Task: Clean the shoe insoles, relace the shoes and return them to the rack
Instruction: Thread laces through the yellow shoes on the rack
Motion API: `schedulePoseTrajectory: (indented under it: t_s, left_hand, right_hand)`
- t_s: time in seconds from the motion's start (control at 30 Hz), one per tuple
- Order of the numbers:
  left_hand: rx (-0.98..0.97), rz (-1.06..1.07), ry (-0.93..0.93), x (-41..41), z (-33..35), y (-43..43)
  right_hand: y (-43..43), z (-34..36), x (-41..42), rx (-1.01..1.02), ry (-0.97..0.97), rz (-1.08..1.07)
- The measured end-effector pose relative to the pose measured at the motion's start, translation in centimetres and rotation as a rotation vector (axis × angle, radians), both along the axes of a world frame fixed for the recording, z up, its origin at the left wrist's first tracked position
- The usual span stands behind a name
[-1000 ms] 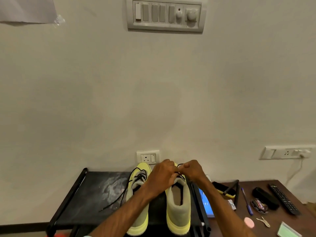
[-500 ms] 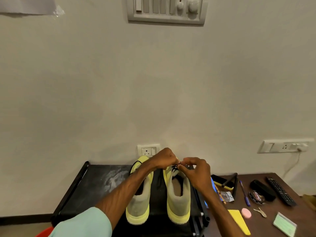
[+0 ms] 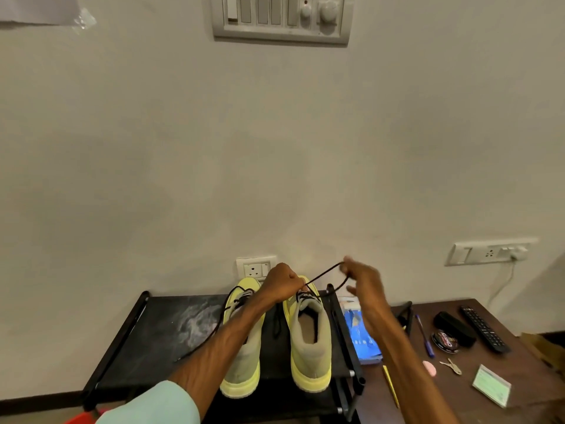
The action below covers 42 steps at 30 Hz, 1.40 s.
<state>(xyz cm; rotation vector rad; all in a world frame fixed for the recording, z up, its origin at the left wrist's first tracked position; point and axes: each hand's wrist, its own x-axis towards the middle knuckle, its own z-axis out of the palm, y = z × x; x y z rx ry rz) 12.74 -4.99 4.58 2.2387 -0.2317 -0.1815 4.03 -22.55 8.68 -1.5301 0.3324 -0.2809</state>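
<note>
Two grey-and-yellow shoes stand side by side on the black rack (image 3: 153, 341), heels toward me. Over the laces of the right shoe (image 3: 310, 341), my left hand (image 3: 281, 284) is closed on the black lace (image 3: 321, 275). My right hand (image 3: 362, 280) pinches a loop of that lace, drawn taut up and to the right. The left shoe (image 3: 243, 353) lies partly under my left forearm, and its loose black lace trails left across the rack top.
A brown table (image 3: 477, 393) adjoins the rack on the right, holding a blue packet (image 3: 362, 335), a pen (image 3: 423, 335), a polish tin (image 3: 444, 341), a remote (image 3: 484, 328), keys and a card. The wall and a socket (image 3: 255, 267) stand just behind the shoes.
My right hand has moved up and to the right, drawing a loop of lace out from the right shoe. My left hand stays over that shoe's laces.
</note>
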Motion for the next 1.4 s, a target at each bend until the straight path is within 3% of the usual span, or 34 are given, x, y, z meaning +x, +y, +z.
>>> schedulePoseTrajectory:
  t_s: [0.07, 0.13, 0.2, 0.3, 0.37, 0.47, 0.53, 0.77, 1.1, 1.27, 1.4]
  left_hand:
    - [-0.005, 0.013, 0.02, 0.2, -0.3, 0.1]
    - [-0.01, 0.023, 0.041, 0.3, -0.4, 0.2]
    - [-0.018, 0.042, 0.065, 0.3, -0.5, 0.2]
    - [-0.03, 0.07, 0.104, 0.1, -0.3, 0.1]
    - [-0.039, 0.068, 0.123, 0.0, 0.1, -0.1]
    - [-0.028, 0.051, 0.137, -0.2, 0.7, -0.4]
    - [-0.012, 0.032, 0.138, -0.3, 1.2, -0.5]
    - [-0.022, 0.033, 0.153, -0.2, 2.0, 0.0]
    - [-0.033, 0.075, 0.102, 0.0, -1.6, 2.2]
    - [0.069, 0.028, 0.022, -0.5, -2.0, 1.9]
    - [0.165, -0.056, -0.025, -0.6, -2.0, 1.6]
  right_hand:
    - [-1.9, 2.2, 0.2, 0.14, -0.171, -0.147]
    - [-3.5, 3.2, 0.4, 0.136, -0.266, -0.251]
    - [-4.9, 1.8, 0.9, -0.182, -0.229, -0.26]
    - [-5.8, -3.9, 2.5, -0.749, 0.088, -0.073]
    - [-4.8, -6.7, 2.6, -0.878, 0.13, -0.008]
    - [-1.2, -7.1, 2.2, -0.834, -0.195, 0.004]
    - [0.7, -6.1, 2.3, -0.823, -0.277, 0.089]
    - [0.5, -5.4, 4.4, -0.838, -0.177, 0.252]
    - [-3.4, -9.2, 3.6, -0.78, -0.038, 0.248]
    - [-4.1, -9.6, 3.8, -0.75, -0.018, 0.29]
    - [-3.8, -9.5, 4.3, -0.668, -0.006, 0.445]
